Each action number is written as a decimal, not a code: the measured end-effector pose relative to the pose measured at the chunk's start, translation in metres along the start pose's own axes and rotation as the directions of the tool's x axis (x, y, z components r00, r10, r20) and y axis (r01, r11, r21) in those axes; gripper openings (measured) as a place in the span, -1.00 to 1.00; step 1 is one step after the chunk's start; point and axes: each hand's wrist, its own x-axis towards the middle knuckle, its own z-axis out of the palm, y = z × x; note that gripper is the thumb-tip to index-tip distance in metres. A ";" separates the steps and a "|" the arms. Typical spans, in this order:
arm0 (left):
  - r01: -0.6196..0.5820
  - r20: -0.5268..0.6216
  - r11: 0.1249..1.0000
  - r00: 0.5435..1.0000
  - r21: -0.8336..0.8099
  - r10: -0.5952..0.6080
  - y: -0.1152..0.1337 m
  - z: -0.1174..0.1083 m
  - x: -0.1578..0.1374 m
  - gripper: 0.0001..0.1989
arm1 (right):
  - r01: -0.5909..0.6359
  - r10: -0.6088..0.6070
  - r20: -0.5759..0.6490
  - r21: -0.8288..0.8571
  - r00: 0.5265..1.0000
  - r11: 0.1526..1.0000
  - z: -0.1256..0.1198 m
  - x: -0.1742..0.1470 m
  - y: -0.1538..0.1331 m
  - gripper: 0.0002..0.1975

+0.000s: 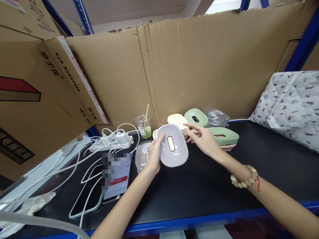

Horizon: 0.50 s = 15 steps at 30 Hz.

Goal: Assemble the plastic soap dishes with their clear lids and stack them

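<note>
**Ana:** Cables first, far left: white leads run from the power strip (112, 142) across the bench (199, 192) to two phones (117, 177), just beside the person's left forearm. My guess is a careless elbow could snag a lead and drag a phone off the edge.

**Ben:** And the drink cup (144, 126) with its straw stands right behind that strip. Tip it and liquid reaches the plugs, I'd say.

**Ana:** Now the hands. The left hand (153, 156) is closed on the left rim of the pale lilac lid (173, 150), thumb on top, holding it tilted above the bench. Under that hand sits a clear container (141, 159).

**Ben:** A one-sided grip, so it could slip, I think.

**Ana:** The right hand (201, 137) is open, fingers spread and relaxed, holding nothing. It hovers just beside the lid's right edge; whether it touches, I can't tell.

**Ben:** Beyond it?

**Ana:** A cream lid (175, 119), green lids (196, 117), a clear lid (216, 116), close enough for those loose fingers to knock.
</note>
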 end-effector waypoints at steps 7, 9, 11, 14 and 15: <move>0.088 -0.062 0.996 0.994 -0.009 -0.089 0.007 0.006 -0.007 -0.82 | -0.103 -0.192 -0.409 -0.598 0.892 0.795 -0.075 0.035 0.019 -0.60; 0.119 -0.059 0.993 0.991 0.002 -0.119 0.008 0.008 -0.009 -0.81 | -0.218 -0.110 -0.459 -0.601 0.881 0.769 -0.095 0.043 0.037 -0.43; 0.140 -0.049 0.990 0.989 0.032 -0.139 0.007 0.009 -0.010 -0.82 | -0.286 -0.038 -0.481 -0.581 0.876 0.762 -0.109 0.048 0.054 -0.28; 0.181 0.020 0.976 0.983 0.118 -0.185 0.003 0.008 -0.012 -0.80 | -0.278 -0.014 -0.448 -0.579 0.894 0.766 -0.121 0.053 0.071 -0.18; 0.190 0.051 0.970 0.979 0.152 -0.200 0.002 0.007 -0.012 -0.78 | -0.261 -0.011 -0.428 -0.573 0.904 0.777 -0.122 0.053 0.074 -0.18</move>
